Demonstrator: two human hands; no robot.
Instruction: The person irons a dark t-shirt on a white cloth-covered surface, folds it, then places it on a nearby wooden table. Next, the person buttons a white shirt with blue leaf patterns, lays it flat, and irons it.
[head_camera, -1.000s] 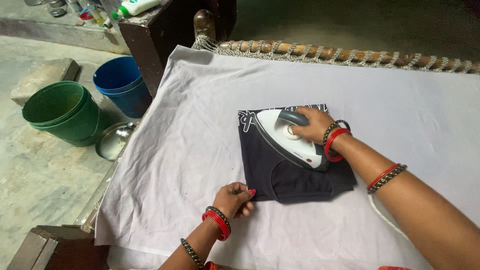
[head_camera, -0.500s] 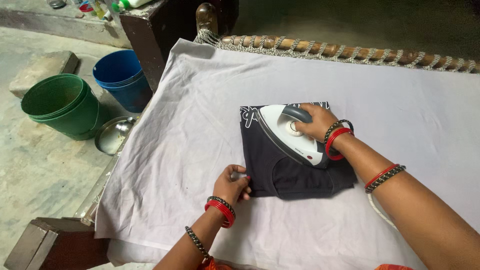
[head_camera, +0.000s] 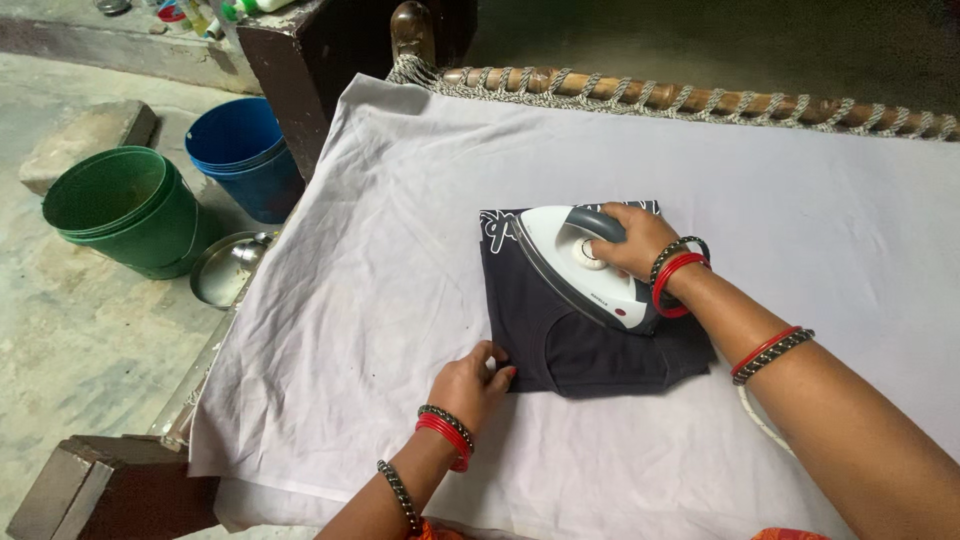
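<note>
While our right hand (head_camera: 628, 243) stays clamped on the white electric iron (head_camera: 580, 265) atop the folded dark garment (head_camera: 575, 330), our left hand (head_camera: 470, 385) has slid back, fingers pinning its seven-o'clock corner flat on the white sheet (head_camera: 400, 250).

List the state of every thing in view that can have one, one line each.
Electric iron: flat on the garment, handle gripped by the right hand.
Dark folded garment: folded, lying on the white sheet.
Left hand: fingertips at the garment's near left corner.
Green bucket: upright on the floor.
Blue bucket: upright.
Steel plate: on the floor.
</note>
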